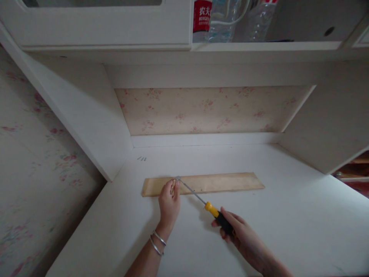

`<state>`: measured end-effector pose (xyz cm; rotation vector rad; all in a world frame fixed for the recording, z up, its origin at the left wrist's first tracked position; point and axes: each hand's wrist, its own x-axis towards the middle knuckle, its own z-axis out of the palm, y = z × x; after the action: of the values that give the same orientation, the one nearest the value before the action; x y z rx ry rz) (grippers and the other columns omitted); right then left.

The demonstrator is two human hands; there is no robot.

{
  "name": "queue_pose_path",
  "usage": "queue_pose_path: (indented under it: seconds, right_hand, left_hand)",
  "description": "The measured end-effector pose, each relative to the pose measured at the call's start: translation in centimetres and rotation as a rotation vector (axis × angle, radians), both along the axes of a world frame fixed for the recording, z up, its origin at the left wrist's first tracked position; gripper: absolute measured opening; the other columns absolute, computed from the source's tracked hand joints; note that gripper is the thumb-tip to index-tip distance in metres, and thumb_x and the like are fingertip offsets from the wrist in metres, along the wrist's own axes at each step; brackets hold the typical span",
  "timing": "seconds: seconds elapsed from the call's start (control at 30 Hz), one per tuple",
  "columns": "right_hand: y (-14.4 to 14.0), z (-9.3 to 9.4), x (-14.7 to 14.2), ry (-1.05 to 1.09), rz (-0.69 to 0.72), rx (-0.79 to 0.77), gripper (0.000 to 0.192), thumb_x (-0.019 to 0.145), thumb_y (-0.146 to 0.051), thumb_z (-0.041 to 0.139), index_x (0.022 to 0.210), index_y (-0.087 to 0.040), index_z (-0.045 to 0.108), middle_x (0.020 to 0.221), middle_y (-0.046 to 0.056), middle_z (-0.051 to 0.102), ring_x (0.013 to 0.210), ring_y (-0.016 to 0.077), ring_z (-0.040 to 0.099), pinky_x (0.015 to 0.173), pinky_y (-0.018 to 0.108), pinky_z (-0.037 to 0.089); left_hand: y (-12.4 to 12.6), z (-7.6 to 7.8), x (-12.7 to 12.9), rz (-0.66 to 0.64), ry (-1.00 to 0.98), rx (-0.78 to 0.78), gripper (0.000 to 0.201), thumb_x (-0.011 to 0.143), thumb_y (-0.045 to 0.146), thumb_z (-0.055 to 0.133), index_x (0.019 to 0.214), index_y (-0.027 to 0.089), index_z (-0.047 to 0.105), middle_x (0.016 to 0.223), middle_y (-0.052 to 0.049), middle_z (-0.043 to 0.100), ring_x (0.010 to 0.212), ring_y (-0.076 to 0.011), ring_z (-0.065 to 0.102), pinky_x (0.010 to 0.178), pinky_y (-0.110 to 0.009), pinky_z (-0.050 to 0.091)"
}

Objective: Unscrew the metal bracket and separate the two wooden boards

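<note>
A flat, pale wooden board [227,182] lies lengthwise across the white desktop. My right hand [243,236] is wrapped round the black part of a screwdriver [212,210] with a yellow-and-black handle. Its metal shaft slants up and left, and the tip meets the fingertips of my left hand [169,202]. Those fingers are pinched together over the left part of the board. Between them shows a small brownish piece [173,187], with a bit of grey at the tip; I cannot make out what it is. Two small dark spots mark the board near its middle.
Several small thin metal pieces [142,158], like screws or nails, lie at the desktop's back left. White side panels [83,104] stand left and right. Overhead, a shelf [265,46] holds plastic bottles [201,17]. Floral wallpaper [201,111] covers the back.
</note>
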<state>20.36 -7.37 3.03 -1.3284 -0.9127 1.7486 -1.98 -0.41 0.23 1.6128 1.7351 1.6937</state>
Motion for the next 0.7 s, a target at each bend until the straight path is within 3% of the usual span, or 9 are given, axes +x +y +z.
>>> queue_pose_path:
  seconds: [0.07, 0.13, 0.27, 0.4, 0.47, 0.6, 0.7]
  right_hand:
    - [-0.1, 0.0, -0.2, -0.107, 0.061, 0.072, 0.047, 0.086, -0.06, 0.049, 0.082, -0.016, 0.066, 0.072, 0.002, 0.062, 0.043, 0.0062, 0.042, 0.035, 0.019, 0.029]
    - [-0.1, -0.2, -0.2, -0.193, 0.062, 0.154, 0.041, 0.082, -0.058, 0.057, 0.086, -0.018, 0.064, 0.066, -0.002, 0.056, 0.041, 0.0059, 0.037, 0.033, 0.019, 0.023]
    - [0.0, -0.7, 0.3, -0.156, -0.059, 0.231, 0.042, 0.071, -0.046, 0.074, 0.102, -0.022, 0.062, 0.068, -0.004, 0.053, 0.055, 0.0105, 0.046, 0.043, 0.02, 0.036]
    - [0.3, -0.8, 0.7, 0.088, -0.196, 0.085, 0.041, 0.082, -0.054, 0.058, 0.098, -0.017, 0.066, 0.066, 0.001, 0.057, 0.059, 0.0135, 0.049, 0.049, 0.023, 0.039]
    - [0.4, -0.9, 0.8, 0.111, -0.231, 0.091, 0.038, 0.082, -0.052, 0.06, 0.094, -0.017, 0.067, 0.067, 0.002, 0.058, 0.059, 0.0139, 0.05, 0.052, 0.023, 0.04]
    - [0.4, -1.0, 0.9, 0.027, -0.283, 0.219, 0.034, 0.065, -0.037, 0.08, 0.094, -0.021, 0.069, 0.084, 0.001, 0.063, 0.072, 0.0154, 0.055, 0.064, 0.023, 0.044]
    - [0.4, -0.8, 0.8, 0.136, -0.322, 0.172, 0.037, 0.065, -0.038, 0.08, 0.097, -0.023, 0.069, 0.093, 0.002, 0.065, 0.074, 0.016, 0.057, 0.067, 0.025, 0.047]
  left_hand:
    - [0.0, -0.2, 0.0, 0.005, 0.019, 0.003, 0.024, 0.091, 0.038, 0.052, 0.098, 0.016, 0.061, 0.095, -0.01, 0.067, 0.089, -0.0216, 0.064, 0.077, -0.032, 0.051]
    - [0.1, -0.2, 0.0, 0.014, 0.036, 0.004, 0.024, 0.091, 0.037, 0.052, 0.099, 0.016, 0.061, 0.095, -0.01, 0.067, 0.09, -0.022, 0.064, 0.078, -0.033, 0.051]
    - [0.1, -0.2, -0.1, 0.025, 0.067, 0.018, 0.024, 0.091, 0.037, 0.052, 0.099, 0.017, 0.061, 0.095, -0.01, 0.067, 0.09, -0.0223, 0.064, 0.079, -0.034, 0.051]
    - [0.1, -0.1, 0.0, 0.025, 0.068, 0.013, 0.023, 0.091, 0.036, 0.051, 0.099, 0.017, 0.061, 0.096, -0.01, 0.067, 0.09, -0.0218, 0.063, 0.08, -0.034, 0.05]
    - [0.1, -0.1, 0.0, 0.02, 0.072, 0.011, 0.023, 0.091, 0.036, 0.051, 0.099, 0.017, 0.061, 0.096, -0.01, 0.067, 0.091, -0.022, 0.063, 0.08, -0.034, 0.05]
    - [0.1, -0.1, -0.1, 0.031, 0.071, 0.018, 0.023, 0.091, 0.036, 0.05, 0.099, 0.017, 0.061, 0.095, -0.01, 0.067, 0.09, -0.022, 0.064, 0.079, -0.034, 0.051]
    - [0.2, -0.1, -0.1, 0.038, 0.078, 0.014, 0.024, 0.091, 0.037, 0.051, 0.098, 0.017, 0.061, 0.094, -0.01, 0.067, 0.089, -0.0219, 0.064, 0.079, -0.034, 0.05]
